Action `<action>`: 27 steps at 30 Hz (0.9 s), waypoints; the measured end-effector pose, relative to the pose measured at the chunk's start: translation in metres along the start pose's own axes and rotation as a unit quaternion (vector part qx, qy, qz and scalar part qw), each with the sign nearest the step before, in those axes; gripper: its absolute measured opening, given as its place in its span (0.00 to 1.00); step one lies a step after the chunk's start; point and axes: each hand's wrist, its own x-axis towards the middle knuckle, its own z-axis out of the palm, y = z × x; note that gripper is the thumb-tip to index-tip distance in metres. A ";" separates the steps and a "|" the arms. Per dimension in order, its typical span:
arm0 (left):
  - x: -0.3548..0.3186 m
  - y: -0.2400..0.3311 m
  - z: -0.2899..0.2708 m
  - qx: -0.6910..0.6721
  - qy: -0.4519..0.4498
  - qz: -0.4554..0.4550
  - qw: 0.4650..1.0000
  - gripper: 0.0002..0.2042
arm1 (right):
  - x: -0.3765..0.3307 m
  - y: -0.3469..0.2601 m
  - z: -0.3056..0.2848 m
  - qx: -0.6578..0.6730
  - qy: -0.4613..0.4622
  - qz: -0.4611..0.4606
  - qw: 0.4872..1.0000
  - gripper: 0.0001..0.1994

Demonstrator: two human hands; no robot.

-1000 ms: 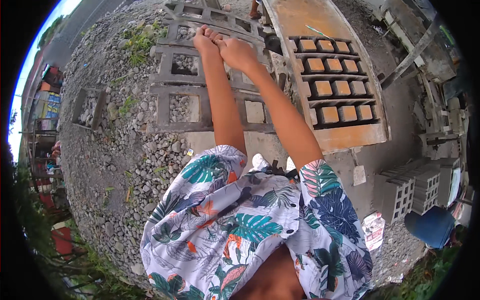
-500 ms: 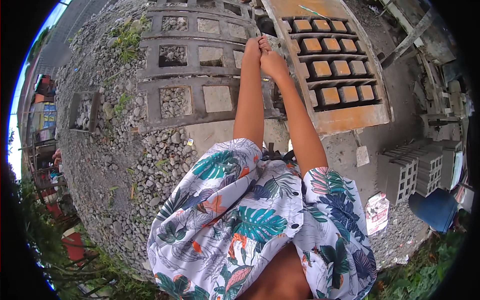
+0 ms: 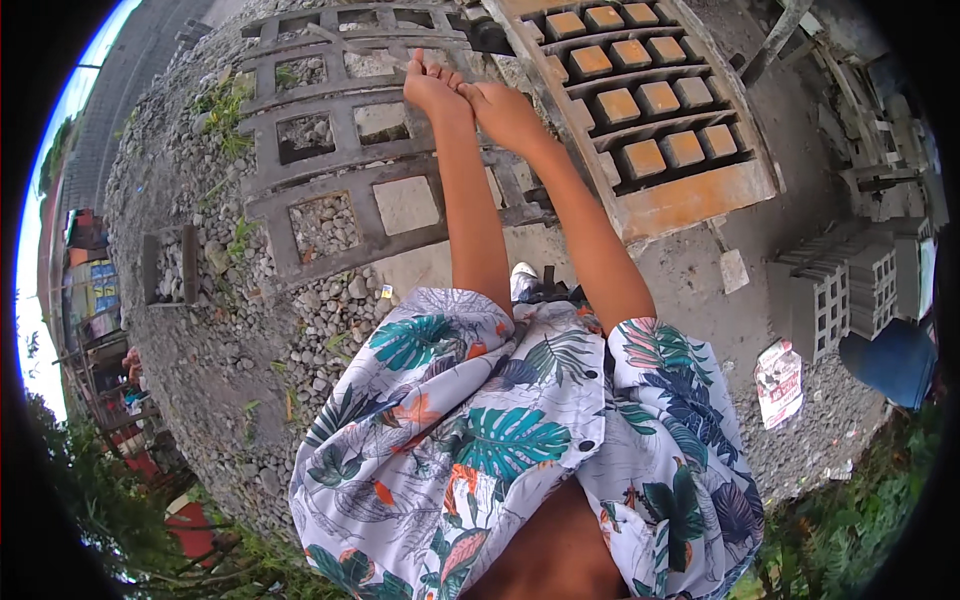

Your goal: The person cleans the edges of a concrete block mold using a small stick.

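My left hand [image 3: 432,88] and my right hand [image 3: 503,115] meet in front of me at arm's length, above a grey slatted frame [image 3: 350,165] with rows of square openings. The left fingers are partly stretched out, with one pointing away from me. My right hand closes against the side of the left, its thumb near the left wrist. No object shows between them, though the overlap hides part of the fingers. Right of my arms lies an orange-brown mould [image 3: 690,200] with rows of square blocks and dark gaps between them.
Grey gravel [image 3: 220,350] covers the ground at left, around a small box-like block frame [image 3: 170,265]. At right stand grey hollow blocks [image 3: 835,290], a blue object [image 3: 890,365] and a torn printed sack [image 3: 779,385]. A white shoe [image 3: 523,280] shows below my arms.
Both hands have moved left and slightly nearer, from beside the mould to over the slatted frame. The left fingers have loosened from a tighter clasp. The view has turned somewhat.
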 end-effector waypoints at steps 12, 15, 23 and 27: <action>-0.070 -0.057 -0.032 -0.084 -0.018 -0.231 0.969 0.10 | -0.092 0.005 -0.034 -0.158 0.030 0.121 0.980 0.21; -0.089 -0.051 -0.032 -0.071 -0.010 -0.147 0.986 0.10 | -0.103 0.008 -0.030 -0.140 0.032 0.090 0.986 0.20; -0.088 -0.063 -0.062 0.013 -0.026 -0.251 0.967 0.09 | -0.119 0.018 -0.014 -0.121 0.019 0.149 0.981 0.20; -0.089 -0.061 -0.048 -0.057 -0.036 -0.110 0.992 0.07 | -0.111 0.019 -0.021 -0.124 0.041 0.128 0.983 0.19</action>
